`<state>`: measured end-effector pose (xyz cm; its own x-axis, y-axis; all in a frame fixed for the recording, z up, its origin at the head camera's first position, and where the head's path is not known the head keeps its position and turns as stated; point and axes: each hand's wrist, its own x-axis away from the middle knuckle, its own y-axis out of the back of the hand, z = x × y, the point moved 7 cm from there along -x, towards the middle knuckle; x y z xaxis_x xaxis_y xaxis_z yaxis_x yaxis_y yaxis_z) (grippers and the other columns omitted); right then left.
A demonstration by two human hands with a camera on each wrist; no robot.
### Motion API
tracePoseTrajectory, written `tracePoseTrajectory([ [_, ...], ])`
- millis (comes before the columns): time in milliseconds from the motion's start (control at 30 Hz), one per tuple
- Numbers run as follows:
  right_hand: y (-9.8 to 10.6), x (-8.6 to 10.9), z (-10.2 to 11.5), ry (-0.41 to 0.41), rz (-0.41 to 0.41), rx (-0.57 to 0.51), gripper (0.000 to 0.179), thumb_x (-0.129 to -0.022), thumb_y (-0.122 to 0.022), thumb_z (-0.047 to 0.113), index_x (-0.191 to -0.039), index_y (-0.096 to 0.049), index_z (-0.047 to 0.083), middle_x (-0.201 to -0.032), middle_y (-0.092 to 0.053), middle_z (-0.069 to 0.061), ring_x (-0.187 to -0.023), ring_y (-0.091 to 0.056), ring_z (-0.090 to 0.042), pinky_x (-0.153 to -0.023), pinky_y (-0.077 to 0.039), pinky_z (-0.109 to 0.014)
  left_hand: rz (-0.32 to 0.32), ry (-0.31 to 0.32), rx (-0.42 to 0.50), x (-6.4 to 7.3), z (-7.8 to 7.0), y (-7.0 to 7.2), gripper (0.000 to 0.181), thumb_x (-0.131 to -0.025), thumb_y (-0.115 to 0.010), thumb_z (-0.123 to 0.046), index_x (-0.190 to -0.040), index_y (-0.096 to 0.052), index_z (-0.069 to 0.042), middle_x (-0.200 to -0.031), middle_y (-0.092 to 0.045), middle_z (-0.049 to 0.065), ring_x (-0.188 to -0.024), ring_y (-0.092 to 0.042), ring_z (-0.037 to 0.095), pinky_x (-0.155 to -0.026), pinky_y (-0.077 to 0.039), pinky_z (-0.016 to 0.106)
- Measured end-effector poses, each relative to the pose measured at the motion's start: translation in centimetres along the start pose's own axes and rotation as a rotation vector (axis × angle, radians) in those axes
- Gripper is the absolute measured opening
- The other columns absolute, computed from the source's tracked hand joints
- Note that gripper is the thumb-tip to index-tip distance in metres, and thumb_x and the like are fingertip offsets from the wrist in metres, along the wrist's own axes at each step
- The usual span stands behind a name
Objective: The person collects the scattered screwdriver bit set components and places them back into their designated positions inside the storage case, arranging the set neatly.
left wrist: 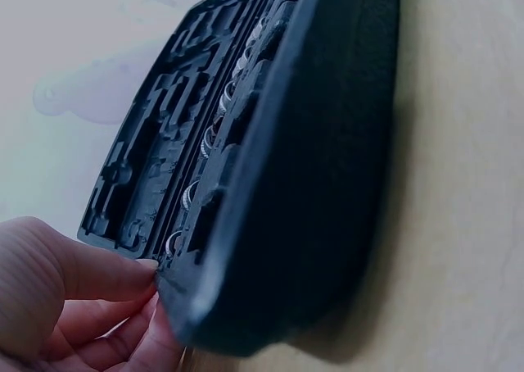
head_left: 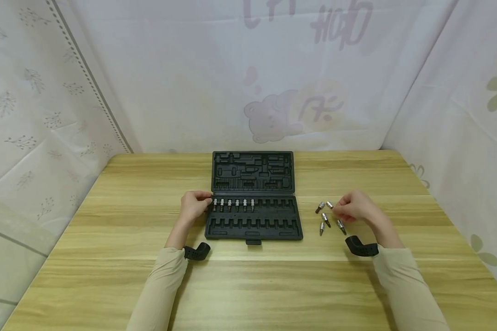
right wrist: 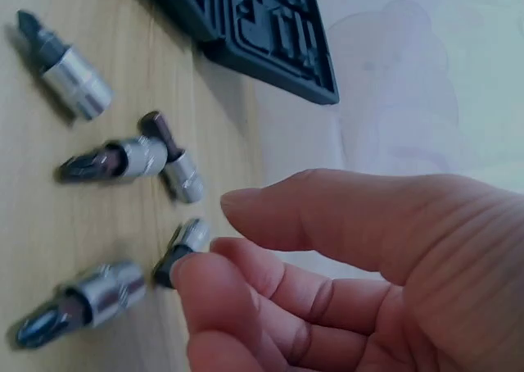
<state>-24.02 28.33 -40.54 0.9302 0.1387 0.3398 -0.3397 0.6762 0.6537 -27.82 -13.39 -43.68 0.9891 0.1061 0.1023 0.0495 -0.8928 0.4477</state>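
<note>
A black plastic bit case (head_left: pixel 253 217) lies open on the table, with a row of several silver bit sockets (head_left: pixel 237 205) standing in its upper slots. My left hand (head_left: pixel 194 204) grips the case's left edge near the hinge; in the left wrist view the thumb (left wrist: pixel 115 275) lies on the corner, the other fingers below it. To the right of the case are several loose bit sockets (head_left: pixel 325 219). Over them hovers my right hand (head_left: pixel 355 207), thumb and forefinger apart and nothing between them. Closest to its fingertips is a dark-tipped bit socket (right wrist: pixel 191 234), partly hidden.
The case lid (head_left: pixel 252 172) leans back, its moulded recesses facing me. Front slots (head_left: pixel 252 224) of the case hold no bits. Behind the wooden table (head_left: pixel 273 285) hangs a pale printed cloth (head_left: pixel 182 92). Black wrist mounts (head_left: pixel 197 251) sit on both forearms.
</note>
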Motion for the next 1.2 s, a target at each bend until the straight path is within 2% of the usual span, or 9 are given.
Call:
tracePoseTrajectory([
  [167,0.0,0.3,-1.2,-0.056,0.003,0.023,0.016,-0.086,-0.062,0.008,-0.078,-0.064,-0.006,-0.06,-0.06,-0.001,-0.056,-0.058,-0.012,-0.055,-0.053,-0.03,-0.003,0.009,-0.012,0.0,0.1,0.0,0.021,-0.085,-0.062,0.002,-0.103,-0.069,0.007,-0.098,-0.067,0.023,-0.068,-0.062,0.019,-0.057,-0.05,0.023],
  [700,-0.4,1.0,-2.6,-0.12,0.024,0.079,0.021,-0.083,-0.068,0.015,-0.068,-0.062,0.002,-0.056,-0.059,-0.001,-0.053,-0.057,-0.012,-0.053,-0.051,-0.028,0.007,-0.011,0.004,-0.1,0.2,-0.1,0.021,-0.085,-0.061,0.003,-0.104,-0.068,0.008,-0.096,-0.066,0.023,-0.071,-0.063,0.02,-0.061,-0.052,0.026],
  [1200,-1.0,1.0,-2.8,-0.177,0.04,0.047,0.021,-0.082,-0.069,0.015,-0.07,-0.064,-0.001,-0.053,-0.059,-0.003,-0.048,-0.058,-0.011,-0.049,-0.051,-0.027,0.018,-0.024,-0.001,-0.1,0.3,-0.1,0.022,-0.086,-0.061,0.0,-0.106,-0.068,0.005,-0.1,-0.067,0.023,-0.069,-0.064,0.019,-0.061,-0.053,0.027],
])
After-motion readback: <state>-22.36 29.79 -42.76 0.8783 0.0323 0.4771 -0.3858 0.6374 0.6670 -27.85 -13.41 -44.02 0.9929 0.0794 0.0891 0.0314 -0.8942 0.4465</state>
